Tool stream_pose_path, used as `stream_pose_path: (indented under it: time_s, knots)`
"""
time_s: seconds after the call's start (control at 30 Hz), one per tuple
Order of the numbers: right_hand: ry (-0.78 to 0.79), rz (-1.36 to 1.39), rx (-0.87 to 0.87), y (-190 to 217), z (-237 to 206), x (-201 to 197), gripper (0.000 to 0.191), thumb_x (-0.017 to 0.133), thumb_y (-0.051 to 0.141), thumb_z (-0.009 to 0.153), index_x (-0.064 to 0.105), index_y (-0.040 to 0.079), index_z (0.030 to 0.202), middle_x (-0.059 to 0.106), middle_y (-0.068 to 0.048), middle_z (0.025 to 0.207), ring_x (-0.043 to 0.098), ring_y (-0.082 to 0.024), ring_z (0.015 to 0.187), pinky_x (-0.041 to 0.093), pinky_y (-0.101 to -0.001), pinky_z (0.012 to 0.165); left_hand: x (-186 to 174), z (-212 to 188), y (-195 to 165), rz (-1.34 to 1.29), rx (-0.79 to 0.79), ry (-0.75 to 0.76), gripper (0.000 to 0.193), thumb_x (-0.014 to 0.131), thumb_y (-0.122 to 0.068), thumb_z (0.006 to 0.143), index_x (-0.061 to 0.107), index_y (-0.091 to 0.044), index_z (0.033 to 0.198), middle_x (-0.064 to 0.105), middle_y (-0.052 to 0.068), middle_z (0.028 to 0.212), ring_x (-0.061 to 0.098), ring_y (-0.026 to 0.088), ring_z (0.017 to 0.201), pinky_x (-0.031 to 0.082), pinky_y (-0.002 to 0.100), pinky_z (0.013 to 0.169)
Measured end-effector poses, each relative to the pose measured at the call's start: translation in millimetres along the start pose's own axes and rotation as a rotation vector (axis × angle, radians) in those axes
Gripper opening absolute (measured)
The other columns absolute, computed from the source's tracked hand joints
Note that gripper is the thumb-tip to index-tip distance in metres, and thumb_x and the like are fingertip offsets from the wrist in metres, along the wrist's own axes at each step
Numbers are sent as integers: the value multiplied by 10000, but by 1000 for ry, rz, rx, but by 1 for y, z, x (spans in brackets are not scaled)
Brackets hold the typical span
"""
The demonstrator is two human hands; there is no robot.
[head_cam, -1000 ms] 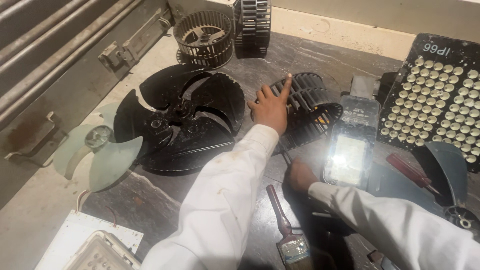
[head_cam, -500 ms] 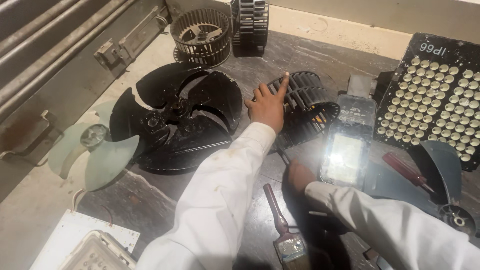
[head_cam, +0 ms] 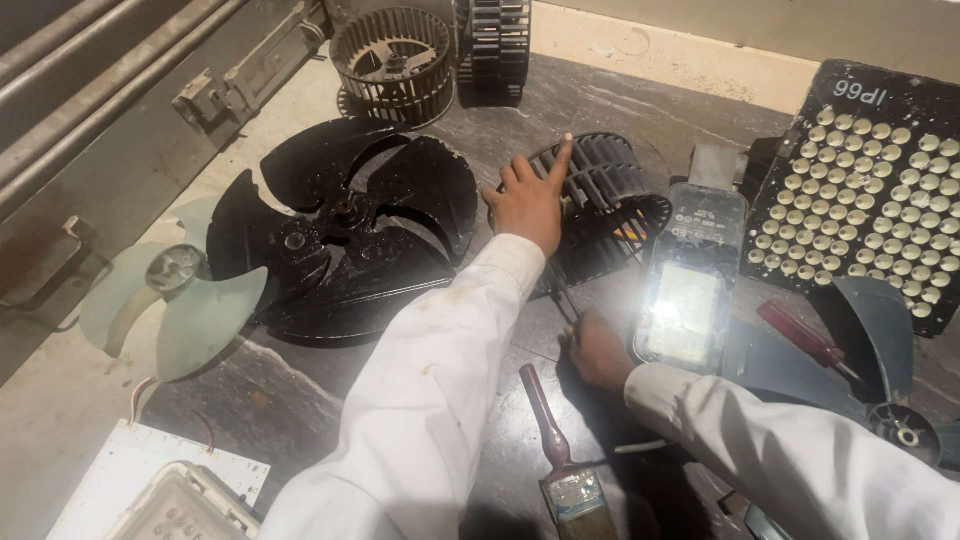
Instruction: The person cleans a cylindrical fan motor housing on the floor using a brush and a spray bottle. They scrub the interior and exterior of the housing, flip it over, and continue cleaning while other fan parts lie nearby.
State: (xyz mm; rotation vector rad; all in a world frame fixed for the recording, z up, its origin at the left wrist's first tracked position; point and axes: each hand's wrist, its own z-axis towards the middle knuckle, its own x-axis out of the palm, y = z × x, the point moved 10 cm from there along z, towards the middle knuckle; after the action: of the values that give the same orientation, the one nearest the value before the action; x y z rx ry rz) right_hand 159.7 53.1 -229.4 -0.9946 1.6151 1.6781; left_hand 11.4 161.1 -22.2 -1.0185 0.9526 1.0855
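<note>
Blower wheel (head_cam: 610, 215) under left hand (head_cam: 530, 205); right hand (head_cam: 600, 350) seemingly just below.

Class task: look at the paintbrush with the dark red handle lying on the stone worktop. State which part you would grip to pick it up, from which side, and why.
Grip the paintbrush with the dark red handle around the slim middle of its handle, probably coming from above. It lies flat on the stone worktop, handle pointing away from the person, bristle end nearest. The handle lies bare between the left sleeve and the right hand, and is narrow enough for fingers to close round.
</note>
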Motion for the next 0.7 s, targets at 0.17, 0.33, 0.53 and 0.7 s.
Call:
stream_pose_path:
  time_s: [0.17,0.33,0.53,0.7]
  knots:
    - [26,-26,-4,-15,48,2,320,614,238,930,594,-73,1005,685,-329,928,662,-496,937,512,-562,852,1,-2,1,0,5,10,945,669,-247,922,40,-442,1600,441,232,1367,501,392,1223,456,657,926]
    - [84,-262,-61,-9,47,11,255,605,209,925,652,-33,989,697,-321,946,681,-483,923,535,-544,851,-1,-6,3,36,10,7,987,683,-243,893,15,-420,1598,406,272,1412,498,406,1226,472,658,909]
    - [113,-265,-3,-10,30,9,271,590,224,935,644,-36,990,706,-298,913,703,-463,879,552,-525,805,-1,-13,3,18,2,47,958,657,-211,953,20,-422,1637,434,251,1409,509,393,1250,489,650,938]
    - [73,-217,24,-6,53,7,225,589,197,911,635,-19,956,694,-267,863,698,-443,827,532,-544,754,-9,-13,4,-11,14,-12,981,688,-251,883,26,-422,1586,398,277,1409,493,412,1221,510,635,849]
